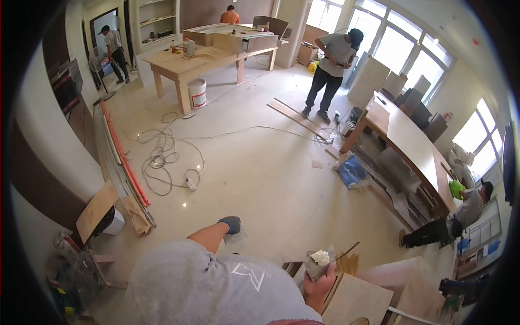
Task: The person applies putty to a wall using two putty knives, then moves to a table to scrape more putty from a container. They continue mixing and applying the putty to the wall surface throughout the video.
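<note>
My left hand (232, 223), in a dark grey glove with a blue cuff, is stretched out over the floor. Its fingers close on a thin, flat greyish scraper blade (239, 236), partly hidden by the glove. My bare right hand (319, 286) grips a grey flat putty plate (311, 266) from below. On that plate sits a lump of off-white putty (320, 257). Beside the right hand stands a light wooden box or cabinet (357, 299), with a brown-stained patch (346, 264) just behind it.
Loose cable (162, 154) lies across the floor near a small bottle (190, 184). Red pipes (125, 157) run along the left wall. A long workbench (409, 143) stands right, a wooden table (162, 60) further back. Several people are around, one standing (331, 57) ahead.
</note>
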A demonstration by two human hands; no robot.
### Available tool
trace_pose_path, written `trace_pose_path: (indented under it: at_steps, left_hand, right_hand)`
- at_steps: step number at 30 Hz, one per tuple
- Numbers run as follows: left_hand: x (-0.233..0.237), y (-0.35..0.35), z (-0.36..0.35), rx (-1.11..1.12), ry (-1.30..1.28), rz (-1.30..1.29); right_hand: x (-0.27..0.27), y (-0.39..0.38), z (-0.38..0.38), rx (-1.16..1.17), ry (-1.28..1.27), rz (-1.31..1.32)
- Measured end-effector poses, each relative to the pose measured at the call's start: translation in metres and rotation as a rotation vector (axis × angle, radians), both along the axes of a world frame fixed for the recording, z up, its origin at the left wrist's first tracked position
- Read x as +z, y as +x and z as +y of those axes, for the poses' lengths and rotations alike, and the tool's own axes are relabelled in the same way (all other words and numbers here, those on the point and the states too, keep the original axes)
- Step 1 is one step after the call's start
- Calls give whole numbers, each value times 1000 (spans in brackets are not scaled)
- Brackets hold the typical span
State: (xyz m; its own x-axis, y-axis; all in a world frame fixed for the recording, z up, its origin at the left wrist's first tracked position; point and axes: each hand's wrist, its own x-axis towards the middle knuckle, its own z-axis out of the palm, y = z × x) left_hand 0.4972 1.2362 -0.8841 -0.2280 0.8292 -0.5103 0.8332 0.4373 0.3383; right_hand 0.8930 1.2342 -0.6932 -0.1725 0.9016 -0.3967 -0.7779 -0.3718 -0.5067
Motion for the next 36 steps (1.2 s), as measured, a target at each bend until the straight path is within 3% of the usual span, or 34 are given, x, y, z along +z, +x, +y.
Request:
trace_pose_path:
  at_steps: [5, 10, 13, 23, 26, 32, 35, 36]
  left_hand:
    - [-55, -21, -13, -106, -116, 83]
    - [-26, -34, -27, -61, -191, 154]
    - [-37, -36, -25, -69, -181, 150]
    - [-18, 15, 2, -171, -77, 42]
    - [-6, 12, 1, -173, -85, 53]
    - [-19, -17, -19, -31, -97, 65]
    - [-34, -52, -10, 219, 63, -11]
    - [-13, -62, -2, 391, 189, -83]
  right_hand:
    - [-12, 17, -14, -124, -20, 12]
    - [-23, 42, -29, -163, -73, 11]
    - [-26, 47, -32, -164, -68, 26]
    - [-5, 28, -38, -172, -84, -77]
    - [-18, 31, -34, -142, -40, 11]
    - [-17, 26, -32, -97, -27, -28]
    - [-8, 21, -33, -60, -54, -69]
    - [-13, 20, -30, -50, -51, -66]
